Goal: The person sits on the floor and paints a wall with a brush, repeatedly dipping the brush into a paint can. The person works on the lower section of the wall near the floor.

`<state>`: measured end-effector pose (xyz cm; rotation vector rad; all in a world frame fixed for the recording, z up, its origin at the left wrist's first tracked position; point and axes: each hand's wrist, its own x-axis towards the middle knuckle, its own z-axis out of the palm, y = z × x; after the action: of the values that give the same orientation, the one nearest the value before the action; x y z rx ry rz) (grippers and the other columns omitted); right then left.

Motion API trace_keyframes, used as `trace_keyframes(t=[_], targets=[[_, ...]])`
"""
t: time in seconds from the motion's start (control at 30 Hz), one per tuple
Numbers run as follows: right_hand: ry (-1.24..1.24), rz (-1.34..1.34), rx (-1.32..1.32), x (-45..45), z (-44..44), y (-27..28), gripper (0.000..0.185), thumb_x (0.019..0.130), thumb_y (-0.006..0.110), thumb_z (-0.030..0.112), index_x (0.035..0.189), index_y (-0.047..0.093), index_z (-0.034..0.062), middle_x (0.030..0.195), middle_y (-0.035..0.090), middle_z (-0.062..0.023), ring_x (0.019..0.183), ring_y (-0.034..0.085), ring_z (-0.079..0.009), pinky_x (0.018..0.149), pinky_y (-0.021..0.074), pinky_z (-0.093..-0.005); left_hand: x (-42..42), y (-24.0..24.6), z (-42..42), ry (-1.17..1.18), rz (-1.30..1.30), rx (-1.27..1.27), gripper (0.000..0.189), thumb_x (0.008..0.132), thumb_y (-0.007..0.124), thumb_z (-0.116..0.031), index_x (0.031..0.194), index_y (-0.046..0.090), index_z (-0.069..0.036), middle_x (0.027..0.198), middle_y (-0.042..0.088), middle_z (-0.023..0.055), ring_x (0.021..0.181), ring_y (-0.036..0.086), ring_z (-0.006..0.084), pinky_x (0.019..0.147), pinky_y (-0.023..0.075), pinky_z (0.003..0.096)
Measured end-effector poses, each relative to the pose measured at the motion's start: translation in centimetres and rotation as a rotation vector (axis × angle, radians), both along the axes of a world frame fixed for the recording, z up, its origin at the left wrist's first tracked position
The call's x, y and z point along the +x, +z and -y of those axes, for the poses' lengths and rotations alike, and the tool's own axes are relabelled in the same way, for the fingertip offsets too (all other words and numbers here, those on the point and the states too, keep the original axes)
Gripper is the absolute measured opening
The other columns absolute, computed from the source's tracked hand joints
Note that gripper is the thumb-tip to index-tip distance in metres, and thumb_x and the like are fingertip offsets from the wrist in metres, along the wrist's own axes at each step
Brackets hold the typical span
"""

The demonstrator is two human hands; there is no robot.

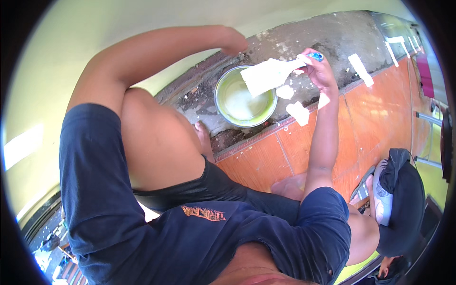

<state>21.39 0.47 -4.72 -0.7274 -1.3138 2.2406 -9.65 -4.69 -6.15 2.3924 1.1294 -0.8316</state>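
My right hand (317, 69) grips a wide paintbrush by its handle (313, 57), which has a blue end. Its broad white head (265, 75), very bright in the sunlight, hangs over the right side of a round bucket (245, 107). Pale, milky liquid (242, 103) lies inside the bucket, and yellow-green marks coat its inner wall. My left hand (235, 41) is bent down above and beyond the bucket, close to the pale wall. Its fingers are mostly hidden behind the wrist, and nothing shows in it.
The bucket stands on a stained concrete strip (299, 35) between the pale green wall (149, 14) and orange floor tiles (377, 107). My bare foot (203, 137) is beside the bucket. Another person in dark clothing (406, 199) is at the right, near a metal ladder-like frame (429, 119).
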Motion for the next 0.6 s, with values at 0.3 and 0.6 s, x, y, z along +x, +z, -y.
trace_keyframes(t=[0.3, 0.6], targets=[[-0.859, -0.389, -0.200, 4.0, -7.3, -8.5, 0.012, 0.092, 0.065, 0.006, 0.097, 0.058, -0.0015, 0.094, 0.067, -0.0181, 0.087, 0.070, -0.0313, 0.079, 0.0631, -0.0384, 0.0, -1.3, 0.0, 0.036, -0.048, -0.063, 0.021, 0.082, 0.056, -0.016, 0.098, 0.069, -0.008, 0.091, 0.070, 0.0190, 0.089, 0.067, 0.0387, 0.076, 0.0538, 0.0490], [-1.268, -0.089, -0.016, -1.2, -10.9, -13.8, 0.016, 0.091, 0.064, 0.003, 0.097, 0.052, -0.0048, 0.089, 0.064, -0.0191, 0.075, 0.071, -0.0304, 0.069, 0.0648, -0.0403, 0.9, 0.0, 0.2, 0.104, -0.004, -0.046, 0.021, 0.083, 0.054, -0.015, 0.095, 0.068, -0.005, 0.089, 0.070, 0.0199, 0.087, 0.068, 0.0384, 0.075, 0.0537, 0.0494]])
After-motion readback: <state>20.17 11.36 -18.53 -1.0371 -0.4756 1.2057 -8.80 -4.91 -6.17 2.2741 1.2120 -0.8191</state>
